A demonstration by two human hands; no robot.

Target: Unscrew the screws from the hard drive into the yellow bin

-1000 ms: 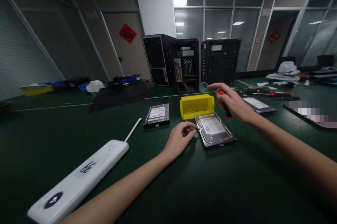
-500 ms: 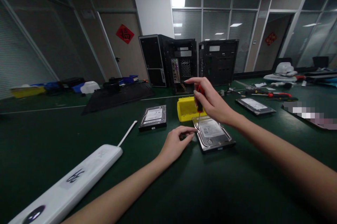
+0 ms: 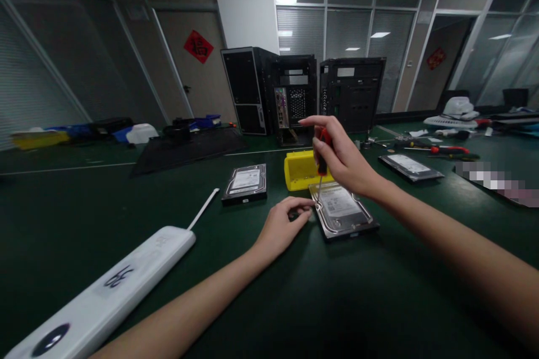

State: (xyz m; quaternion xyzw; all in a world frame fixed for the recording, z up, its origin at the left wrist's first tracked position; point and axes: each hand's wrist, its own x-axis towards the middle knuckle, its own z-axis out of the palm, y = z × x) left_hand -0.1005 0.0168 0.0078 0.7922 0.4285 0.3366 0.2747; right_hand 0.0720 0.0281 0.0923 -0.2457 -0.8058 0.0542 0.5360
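Note:
A silver hard drive [image 3: 347, 224] with a white label lies flat on the dark green table. My right hand [image 3: 342, 158] grips a screwdriver [image 3: 322, 165] with a red and black handle, its index finger stretched out past the handle's top. The shaft points down, tilted slightly, and its tip meets the drive's left edge. Beside that tip, the index fingertip of my left hand [image 3: 283, 224] touches the drive's edge; its thumb is apart from the index finger and nothing shows in its grasp. Any screw under the tip is too small to make out.
Behind the drive sits a yellow bin [image 3: 293, 175]. Other hard drives lie to the left [image 3: 246, 182] and right [image 3: 410, 167]. A white device marked 39 [image 3: 138, 269] occupies the front left. Computer cases [image 3: 248, 92] stand at the back; hand tools [image 3: 448, 150] lie far right.
The view has shifted slightly. Both hands keep nearly the same places at the drive, with the screwdriver tip still at its left edge; the left fingers have moved only a little.

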